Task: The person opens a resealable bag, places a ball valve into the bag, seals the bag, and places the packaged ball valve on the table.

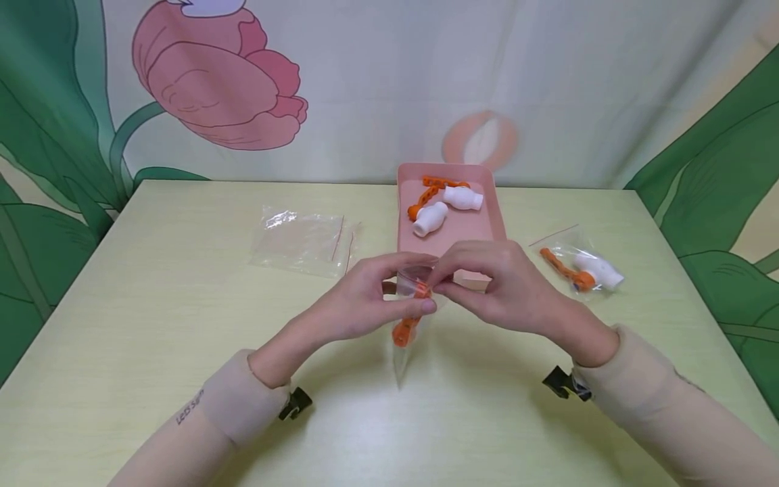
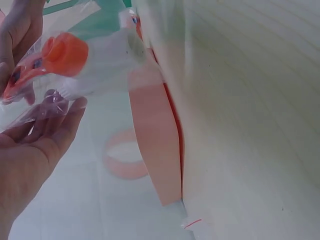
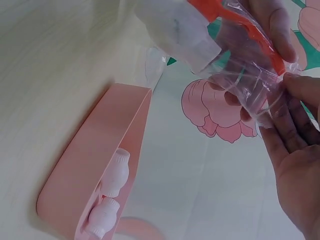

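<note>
A clear zip bag (image 1: 399, 365) hangs above the table in front of the pink tray. Inside it are an orange strap-like piece (image 1: 404, 333) and a white bulb-shaped bottle (image 3: 182, 37), best seen in the right wrist view. My left hand (image 1: 359, 301) holds the bag from its left side, thumb in front and fingers behind. With thumb and fingertips, my right hand (image 1: 502, 284) pinches the bag's upper right edge. The orange cap end (image 2: 67, 54) points toward the bag's bottom. Plastic glare and fingers partly hide the bag's mouth.
The pink tray (image 1: 450, 240) holds white bottles (image 1: 431, 219) and orange pieces (image 1: 441, 182). At right lies a filled zip bag (image 1: 599, 270) with one orange piece and one white bottle. Flat clear bags (image 1: 298, 240) lie left of the tray. A printed curtain (image 1: 377, 88) hangs behind the table.
</note>
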`<state>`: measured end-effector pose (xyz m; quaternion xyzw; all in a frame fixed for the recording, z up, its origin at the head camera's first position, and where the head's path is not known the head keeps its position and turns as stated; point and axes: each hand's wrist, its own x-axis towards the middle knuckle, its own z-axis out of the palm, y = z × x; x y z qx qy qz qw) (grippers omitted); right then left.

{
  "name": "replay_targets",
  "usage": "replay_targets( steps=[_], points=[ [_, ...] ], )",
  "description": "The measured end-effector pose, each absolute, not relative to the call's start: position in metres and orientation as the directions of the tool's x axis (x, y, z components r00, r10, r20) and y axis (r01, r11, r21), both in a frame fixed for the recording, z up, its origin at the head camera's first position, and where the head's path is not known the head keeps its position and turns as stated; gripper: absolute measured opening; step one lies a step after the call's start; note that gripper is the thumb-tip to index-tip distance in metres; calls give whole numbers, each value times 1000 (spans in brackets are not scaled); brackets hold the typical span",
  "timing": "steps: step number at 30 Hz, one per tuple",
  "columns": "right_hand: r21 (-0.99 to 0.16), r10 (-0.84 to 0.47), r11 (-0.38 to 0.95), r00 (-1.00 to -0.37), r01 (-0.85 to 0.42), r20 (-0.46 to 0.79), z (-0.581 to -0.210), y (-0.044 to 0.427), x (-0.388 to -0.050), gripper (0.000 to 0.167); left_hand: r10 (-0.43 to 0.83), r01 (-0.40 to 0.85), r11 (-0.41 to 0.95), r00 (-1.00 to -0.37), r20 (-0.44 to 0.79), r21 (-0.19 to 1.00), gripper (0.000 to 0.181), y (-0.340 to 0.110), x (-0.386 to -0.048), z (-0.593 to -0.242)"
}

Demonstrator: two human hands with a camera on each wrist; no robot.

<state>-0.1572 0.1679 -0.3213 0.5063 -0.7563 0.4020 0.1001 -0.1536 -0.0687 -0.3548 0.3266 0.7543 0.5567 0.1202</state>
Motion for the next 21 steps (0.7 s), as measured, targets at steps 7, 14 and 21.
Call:
replay_targets(
  steps=[7,14,21],
  points=[
    [-470,-693,113,-408,-876,595,-322,166,-156,27,702,411,166,-687,185,897,45,-68,-152,-353],
    [-446,-697,125,-398,-886,596,-323,166,-155,29,702,488,147,-664,257,860,50,-66,-152,-353],
    [-441,-669,164,-428,-882,607,-323,166,-154,29,617,494,211,-737,278,843,34,-63,-153,-355]
  ],
)
